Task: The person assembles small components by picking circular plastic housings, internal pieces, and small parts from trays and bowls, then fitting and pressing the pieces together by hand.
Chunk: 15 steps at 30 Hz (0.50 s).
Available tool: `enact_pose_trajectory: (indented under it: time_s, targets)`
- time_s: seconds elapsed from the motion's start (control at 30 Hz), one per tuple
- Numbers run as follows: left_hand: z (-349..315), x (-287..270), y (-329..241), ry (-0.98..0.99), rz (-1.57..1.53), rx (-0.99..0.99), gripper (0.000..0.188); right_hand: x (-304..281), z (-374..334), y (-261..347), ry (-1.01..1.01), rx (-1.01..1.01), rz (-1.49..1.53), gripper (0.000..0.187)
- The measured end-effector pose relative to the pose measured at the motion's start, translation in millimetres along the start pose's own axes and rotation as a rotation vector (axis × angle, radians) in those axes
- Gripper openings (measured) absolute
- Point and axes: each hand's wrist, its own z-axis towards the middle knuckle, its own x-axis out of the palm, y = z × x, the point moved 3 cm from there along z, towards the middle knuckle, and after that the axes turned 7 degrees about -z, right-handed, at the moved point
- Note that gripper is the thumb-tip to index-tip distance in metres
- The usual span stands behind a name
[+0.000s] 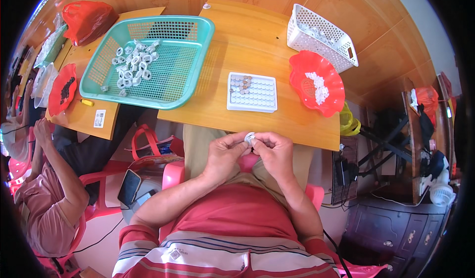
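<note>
Between both hands (pixel 222 155) | small white part (pixel 250 137), perhaps ring-shaped | pinched

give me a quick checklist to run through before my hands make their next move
1. Grip on the white piece: ok, pinched between the fingertips of the left hand and right hand.
2. A hand free: not ok, both are on that piece.
3. Piece's condition: cannot tell, fingers cover part of it.
4. White tray within view: ok, it lies on the table just beyond the hands.
5. Grey-white ring pieces contained: ok, the visible ones sit inside the green basket.
6. White bits contained: ok, heaped in the red dish.
</note>
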Motion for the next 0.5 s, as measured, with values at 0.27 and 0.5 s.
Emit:
enact_pose_trajectory:
  time_s: [0.27, 0.5]
  targets:
    - [0, -1, 1, -0.022, 0.03, 0.018, 0.025, -1, 2, -7, 0.031, 0.05, 0.043, 0.005]
    - [0, -2, 1, -0.023, 0.1, 0.006, 0.024, -1, -2, 2, 0.003, -0.046, -0.124, 0.003]
